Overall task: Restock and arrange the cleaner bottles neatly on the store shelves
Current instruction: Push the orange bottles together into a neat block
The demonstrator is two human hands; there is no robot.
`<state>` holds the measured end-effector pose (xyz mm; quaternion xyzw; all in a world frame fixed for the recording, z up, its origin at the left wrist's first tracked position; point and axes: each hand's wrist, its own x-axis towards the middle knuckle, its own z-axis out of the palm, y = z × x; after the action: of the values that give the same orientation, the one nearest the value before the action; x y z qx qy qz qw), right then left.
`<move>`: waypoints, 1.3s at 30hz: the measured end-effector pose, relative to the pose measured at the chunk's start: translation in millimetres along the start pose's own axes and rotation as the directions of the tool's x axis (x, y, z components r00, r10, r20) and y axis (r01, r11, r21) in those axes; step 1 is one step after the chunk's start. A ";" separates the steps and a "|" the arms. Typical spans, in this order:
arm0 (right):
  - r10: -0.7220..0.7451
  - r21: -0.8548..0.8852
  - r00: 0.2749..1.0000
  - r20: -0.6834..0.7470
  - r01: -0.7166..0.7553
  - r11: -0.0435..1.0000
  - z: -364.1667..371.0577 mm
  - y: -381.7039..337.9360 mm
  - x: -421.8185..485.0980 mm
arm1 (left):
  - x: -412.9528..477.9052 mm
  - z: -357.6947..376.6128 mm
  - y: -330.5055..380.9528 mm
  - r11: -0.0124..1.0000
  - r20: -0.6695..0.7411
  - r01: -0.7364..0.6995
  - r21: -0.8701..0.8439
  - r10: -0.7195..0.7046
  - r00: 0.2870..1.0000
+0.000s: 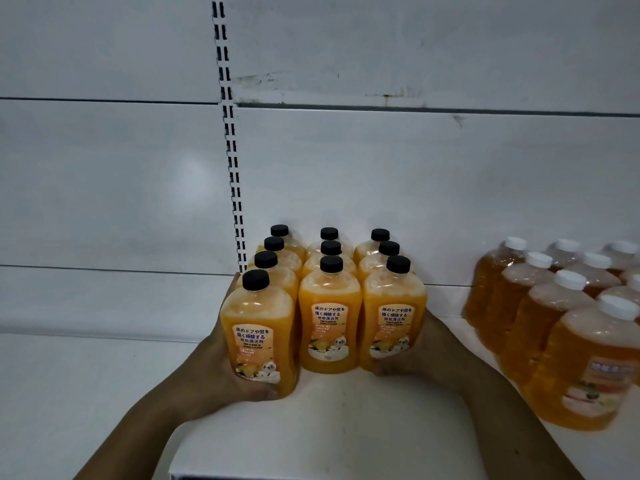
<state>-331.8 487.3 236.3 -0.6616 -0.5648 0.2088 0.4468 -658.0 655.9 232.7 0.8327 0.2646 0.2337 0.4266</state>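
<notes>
Both hands clasp a block of black-capped bottles (330,323) on the shelf (329,427).

From my feed, I count ten bottles upright in three rows running front to back, four on the left and three in each of the others, packed close near the back panel (415,174). My left hand (221,372) grips the front-left bottle (259,341), thumb curled across its base. My right hand (429,348) holds the front-right bottle (393,327), thumb hooked at its foot; the fingers of both are hidden behind. A slotted upright (231,150) rises behind the left row. White-capped bottles (550,327) stand well apart to the right.
</notes>
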 end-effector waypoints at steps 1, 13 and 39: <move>-0.007 -0.006 1.000 -0.009 0.006 1.000 0.2 0.7 -0.1 | 0.8 0.1 -1.5 1.000 -0.006 -0.003 0.005 0.003 1.000; 0.007 -0.009 1.000 -0.024 -0.007 1.000 3.9 -5.1 -3.5 | -6.4 6.6 3.4 0.999 -0.068 0.044 0.029 -0.042 0.997; 0.014 -0.269 0.973 -0.229 -0.077 0.960 29.9 -50.7 -132.4 | -134.2 42.2 68.3 0.853 -0.527 0.234 0.467 0.056 0.848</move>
<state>-419.9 372.3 232.7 -0.7496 -0.5188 0.0623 0.4063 -716.3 511.4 245.5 0.8066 0.4628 0.3506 0.1110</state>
